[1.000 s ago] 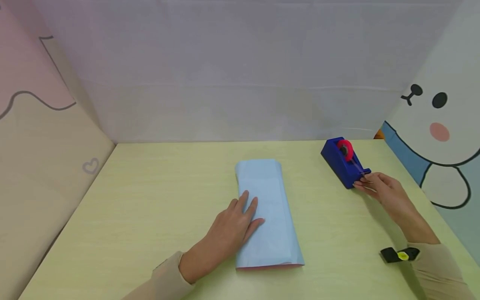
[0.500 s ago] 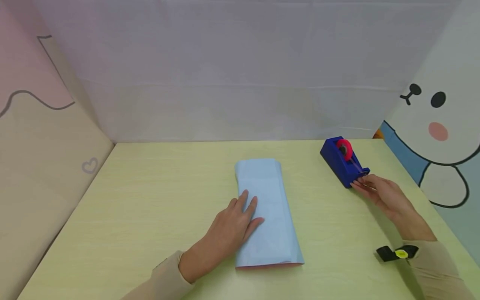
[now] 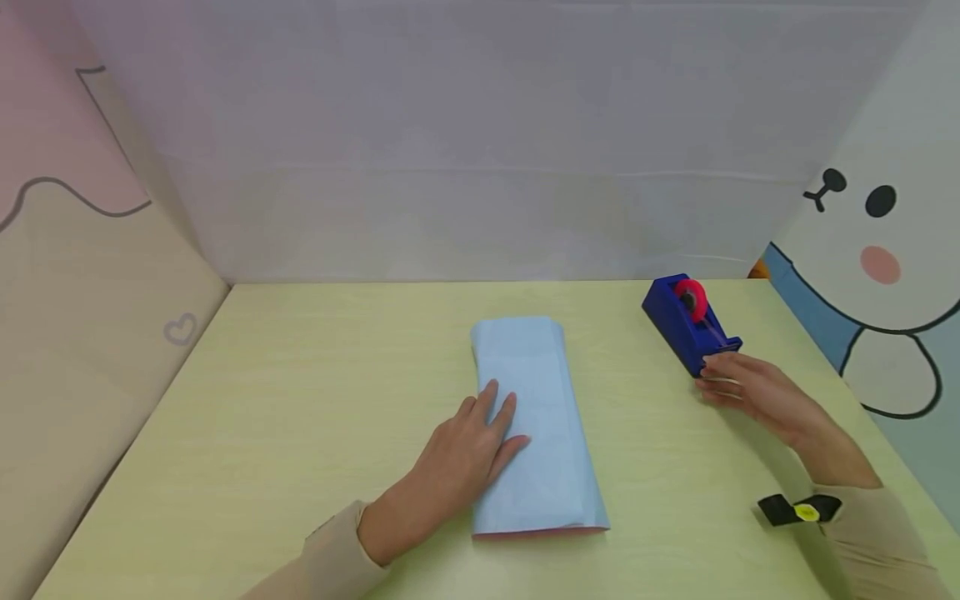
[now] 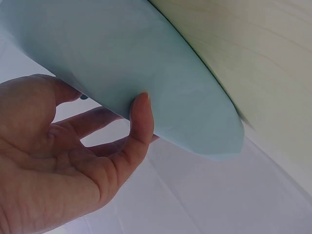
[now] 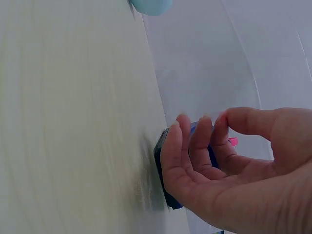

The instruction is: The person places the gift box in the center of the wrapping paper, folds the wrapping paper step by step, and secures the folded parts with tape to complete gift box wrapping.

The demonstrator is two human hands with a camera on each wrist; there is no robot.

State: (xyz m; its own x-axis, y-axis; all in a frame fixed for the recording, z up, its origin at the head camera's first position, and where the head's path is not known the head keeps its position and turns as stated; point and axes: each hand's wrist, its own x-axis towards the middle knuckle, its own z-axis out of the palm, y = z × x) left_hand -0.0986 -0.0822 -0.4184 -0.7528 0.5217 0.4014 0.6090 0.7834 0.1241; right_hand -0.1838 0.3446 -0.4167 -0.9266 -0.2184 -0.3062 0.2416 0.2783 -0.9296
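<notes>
A folded piece of light blue paper lies lengthwise on the table, a pinkish underside showing at its near edge. My left hand rests on its left side with fingers spread; in the left wrist view the thumb lies against the paper. At the right stands a blue tape dispenser with a red-cored tape roll. My right hand is at its front end. Thumb and forefinger of the right hand meet in a pinch at the tape's end; the clear strip there hardly shows.
The pale wood-look table ends at a whitish back wall. Printed side panels stand left and right, the right one close to the right forearm. A black strap with a yellow disc sits at the right cuff.
The fingers of my right hand have shifted slightly down and left at the dispenser's front, turning a little. My left hand and the blue paper stay as they were.
</notes>
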